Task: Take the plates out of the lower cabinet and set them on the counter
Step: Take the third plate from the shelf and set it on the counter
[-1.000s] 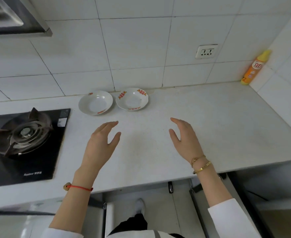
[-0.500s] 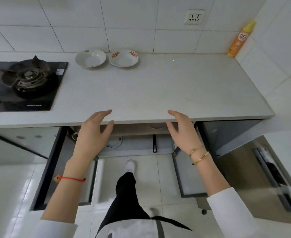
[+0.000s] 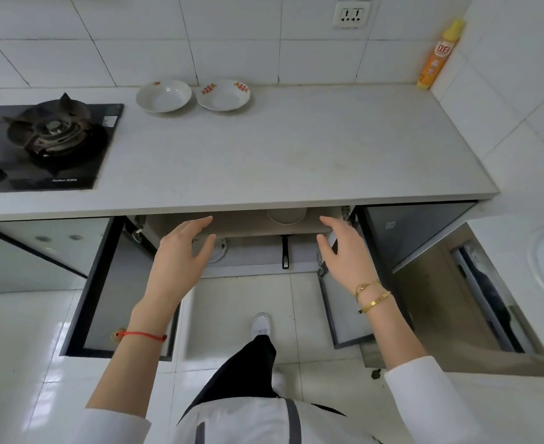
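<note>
White plates [image 3: 163, 96] [image 3: 222, 94] sit on counter [image 3: 296, 149]; left hand [image 3: 180, 261] and right hand [image 3: 344, 254] empty, fingers loosely spread, before open cabinet [image 3: 241, 224]; possibly a plate [image 3: 286, 216] inside.

The pale table [image 3: 296, 149] is seen across mid-frame; two white plates [image 3: 163, 95] [image 3: 222, 94] are set side by side at its back, a black hob [image 3: 39, 145] left, an orange bottle [image 3: 440, 56] upper right.

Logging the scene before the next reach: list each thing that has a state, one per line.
Left hand: open, holding nothing.
Right hand: open, holding nothing.
Lower cabinet doors: swung open.
Two plates: upright on counter.
Gas burner: no flame visible.
</note>
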The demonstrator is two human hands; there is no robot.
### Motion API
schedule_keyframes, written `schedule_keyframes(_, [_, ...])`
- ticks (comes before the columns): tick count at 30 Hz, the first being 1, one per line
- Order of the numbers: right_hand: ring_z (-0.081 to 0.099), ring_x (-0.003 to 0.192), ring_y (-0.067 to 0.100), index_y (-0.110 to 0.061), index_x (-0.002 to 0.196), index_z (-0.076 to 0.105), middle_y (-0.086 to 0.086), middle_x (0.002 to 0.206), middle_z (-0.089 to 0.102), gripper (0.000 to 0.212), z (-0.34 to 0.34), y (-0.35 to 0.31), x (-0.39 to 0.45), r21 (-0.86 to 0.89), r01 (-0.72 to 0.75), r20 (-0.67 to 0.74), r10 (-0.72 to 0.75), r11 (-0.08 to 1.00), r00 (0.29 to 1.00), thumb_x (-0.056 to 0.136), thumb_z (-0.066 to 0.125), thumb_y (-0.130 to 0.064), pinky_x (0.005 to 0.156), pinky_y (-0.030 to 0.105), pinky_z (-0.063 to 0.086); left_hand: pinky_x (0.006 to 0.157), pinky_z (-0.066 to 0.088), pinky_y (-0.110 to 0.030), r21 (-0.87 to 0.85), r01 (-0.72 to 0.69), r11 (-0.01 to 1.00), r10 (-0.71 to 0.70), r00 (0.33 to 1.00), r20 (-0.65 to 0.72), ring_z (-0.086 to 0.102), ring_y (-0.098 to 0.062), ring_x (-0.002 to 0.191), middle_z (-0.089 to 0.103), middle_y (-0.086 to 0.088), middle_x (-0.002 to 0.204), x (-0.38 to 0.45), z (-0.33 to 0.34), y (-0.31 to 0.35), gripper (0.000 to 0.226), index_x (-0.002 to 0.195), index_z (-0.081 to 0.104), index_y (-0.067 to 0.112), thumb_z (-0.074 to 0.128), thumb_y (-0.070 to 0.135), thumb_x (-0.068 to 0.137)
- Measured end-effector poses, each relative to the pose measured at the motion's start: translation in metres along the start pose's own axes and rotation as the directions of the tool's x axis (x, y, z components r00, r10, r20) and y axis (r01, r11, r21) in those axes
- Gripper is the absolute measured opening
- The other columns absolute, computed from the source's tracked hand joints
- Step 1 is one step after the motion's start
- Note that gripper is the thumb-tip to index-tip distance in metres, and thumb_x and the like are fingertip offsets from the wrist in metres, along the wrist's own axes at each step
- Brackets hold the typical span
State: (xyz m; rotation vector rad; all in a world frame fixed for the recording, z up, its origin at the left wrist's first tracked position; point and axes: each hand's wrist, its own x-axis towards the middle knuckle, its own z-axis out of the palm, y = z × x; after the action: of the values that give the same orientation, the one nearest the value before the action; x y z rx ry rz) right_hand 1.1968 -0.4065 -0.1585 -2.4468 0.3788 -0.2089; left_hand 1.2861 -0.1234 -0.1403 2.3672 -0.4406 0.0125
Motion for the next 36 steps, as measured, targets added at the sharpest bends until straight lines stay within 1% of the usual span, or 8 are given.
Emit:
schedule_keyframes(7, [0.038, 0.135, 0.015, -0.018, 0.138, 0.043, -0.001, 0.14, 0.049, 0.042, 0.005, 0.014, 0.022, 0.018, -0.042, -0.007, 0.043, 0.999, 0.999, 0.098, 0.047, -0.027, 0.103, 0.018, 0.027, 0.098, 0.045, -0.026, 0.001, -0.017, 1.0, 0.017, 0.999, 0.047, 0.059, -0.013, 0.115, 0.062, 0.004, 0.126, 0.028, 0.021, 0.003, 0.038, 0.13, 0.058, 0.019, 0.058, 0.024, 0.093])
schedule_keyframes(13, [0.041, 0.132, 0.015, -0.018, 0.138, 0.043, 0.0, 0.14, 0.049, 0.042, 0.011, 0.028, 0.056, 0.042, -0.08, -0.005, 0.08, 0.996, 0.997, 0.098, 0.046, -0.027, 0.102, 0.019, 0.027, 0.092, 0.037, -0.014, 0.001, 0.006, 1.0, -0.006, 0.997, 0.076, 0.057, -0.007, 0.113, 0.062, 0.007, 0.126, 0.061, 0.043, -0.001, 0.037, 0.13, 0.058, 0.021, 0.056, 0.025, 0.094])
schedule_keyframes(20, [0.042, 0.131, 0.014, -0.019, 0.138, 0.044, -0.001, 0.139, 0.05, 0.041, 0.035, 0.062, 0.086, 0.024, -0.071, -0.018, 0.072, 0.997, 0.997, 0.098, 0.046, -0.027, 0.1, 0.019, 0.029, 0.089, 0.036, -0.007, -0.022, -0.006, 1.0, 0.008, 0.997, 0.08, 0.057, -0.004, 0.111, 0.063, 0.01, 0.123, 0.08, 0.086, -0.012, 0.034, 0.128, 0.059, 0.022, 0.055, 0.024, 0.094])
schedule_keyframes(23, [0.042, 0.131, 0.012, -0.019, 0.136, 0.045, -0.003, 0.138, 0.051, 0.039, 0.063, 0.088, 0.092, 0.025, -0.051, -0.03, 0.052, 0.998, 0.998, 0.098, 0.045, -0.027, 0.1, 0.017, 0.028, 0.091, 0.045, -0.019, -0.043, -0.015, 0.999, 0.018, 0.998, 0.068, 0.059, -0.006, 0.108, 0.062, 0.011, 0.123, 0.078, 0.118, -0.031, 0.035, 0.129, 0.059, 0.022, 0.055, 0.025, 0.095])
schedule_keyframes(24, [0.042, 0.13, 0.012, -0.02, 0.135, 0.046, -0.004, 0.137, 0.051, 0.038, 0.075, 0.098, 0.094, 0.025, -0.041, -0.032, 0.041, 0.999, 0.999, 0.098, 0.045, -0.028, 0.1, 0.017, 0.028, 0.092, 0.045, -0.02, -0.046, -0.016, 0.999, 0.019, 0.998, 0.063, 0.059, -0.006, 0.109, 0.062, 0.012, 0.123, 0.077, 0.131, -0.04, 0.034, 0.129, 0.059, 0.022, 0.054, 0.025, 0.095])
schedule_keyframes(28, [0.043, 0.13, 0.013, -0.019, 0.134, 0.048, -0.003, 0.136, 0.052, 0.037, 0.131, 0.146, 0.101, 0.043, -0.016, -0.023, 0.017, 0.999, 1.0, 0.098, 0.045, -0.027, 0.102, 0.018, 0.028, 0.092, 0.038, -0.015, -0.01, -0.006, 1.0, 0.007, 0.998, 0.065, 0.057, -0.005, 0.112, 0.062, 0.011, 0.124, 0.078, 0.19, -0.083, 0.034, 0.129, 0.059, 0.022, 0.054, 0.025, 0.096])
schedule_keyframes(33, [0.044, 0.128, 0.017, -0.014, 0.133, 0.049, 0.001, 0.133, 0.054, 0.037, 0.2, 0.209, 0.121, 0.048, 0.011, -0.067, -0.008, 0.999, 0.998, 0.097, 0.047, -0.023, 0.104, 0.019, 0.029, 0.086, 0.035, -0.007, 0.021, 0.0, 1.0, -0.001, 0.999, 0.049, 0.058, -0.005, 0.106, 0.062, 0.011, 0.124, 0.094, 0.269, -0.142, 0.036, 0.13, 0.058, 0.022, 0.054, 0.026, 0.095])
schedule_keyframes(36, [0.044, 0.128, 0.018, -0.013, 0.133, 0.048, 0.002, 0.133, 0.054, 0.038, 0.241, 0.248, 0.136, 0.044, 0.017, -0.099, -0.013, 0.999, 0.995, 0.097, 0.048, -0.023, 0.103, 0.018, 0.028, 0.093, 0.038, -0.016, 0.044, -0.031, 0.999, 0.029, 0.999, 0.035, 0.058, -0.01, 0.115, 0.063, 0.005, 0.126, 0.108, 0.319, -0.175, 0.036, 0.13, 0.058, 0.019, 0.055, 0.025, 0.094])
